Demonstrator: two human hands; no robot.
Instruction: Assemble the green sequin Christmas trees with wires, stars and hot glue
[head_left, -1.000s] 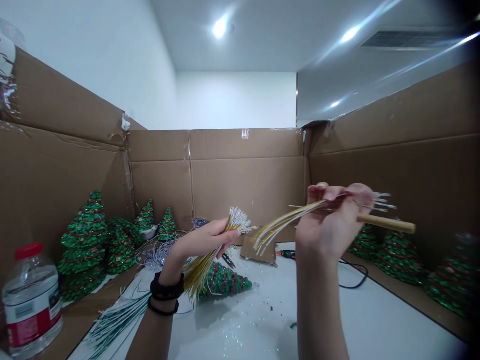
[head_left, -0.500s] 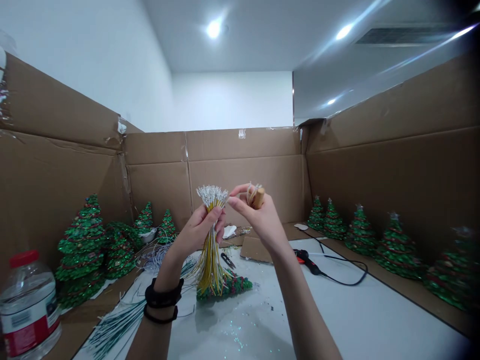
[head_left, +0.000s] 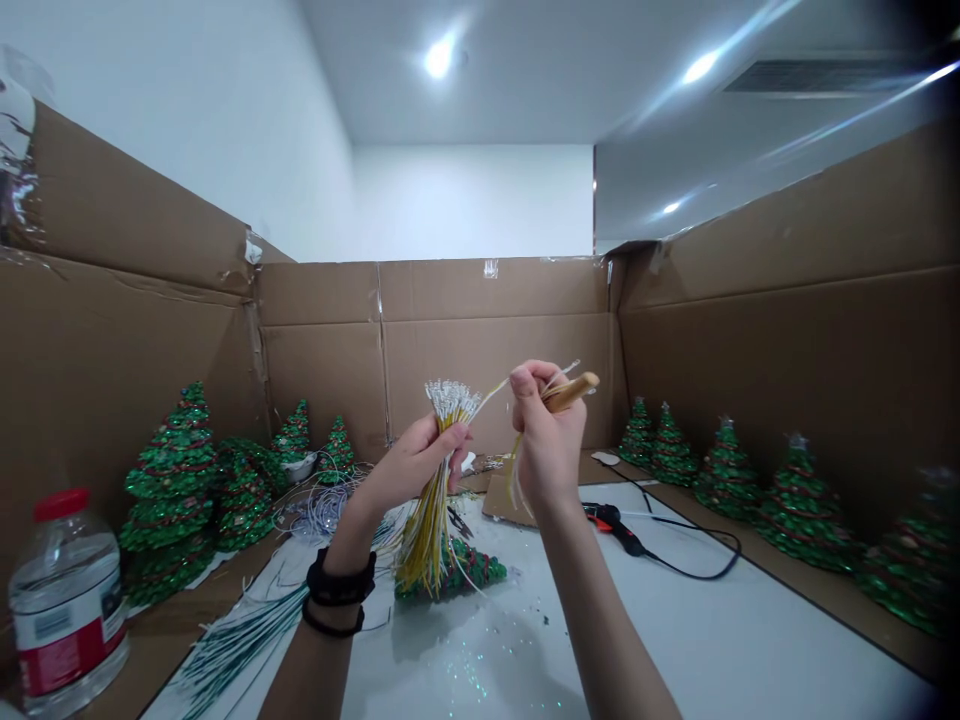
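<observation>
My left hand (head_left: pixel 420 455) is closed around a bundle of thin yellow and white strands (head_left: pixel 427 530), upright, with white looped tips (head_left: pixel 451 398) fanning out above my fingers. My right hand (head_left: pixel 551 440), up and to the right, is closed around a light wooden handle (head_left: pixel 576 392). Its thumb and fingertips also pinch a yellow strand (head_left: pixel 491 391) stretched taut from the top of the bundle. More loose strands hang below that hand. Behind the bundle's lower ends, a small green tinsel Christmas tree (head_left: pixel 480 570) lies on its side on the white tabletop (head_left: pixel 495 640).
Small snips (head_left: pixel 459 522) lie behind the bundle. A corded glue gun (head_left: pixel 619 528) is to the right. Green-tipped wires (head_left: pixel 244 640) and a wire tangle (head_left: pixel 319 515) lie left, near a bottle (head_left: pixel 71 610). Tinsel trees (head_left: pixel 171 490) line both sides along cardboard walls (head_left: pixel 495 350).
My right hand has moved right, away from the bundle, drawing a strand out taut. The wooden handle has tipped from near upright to slanting. My left hand and the bundle shifted slightly right.
</observation>
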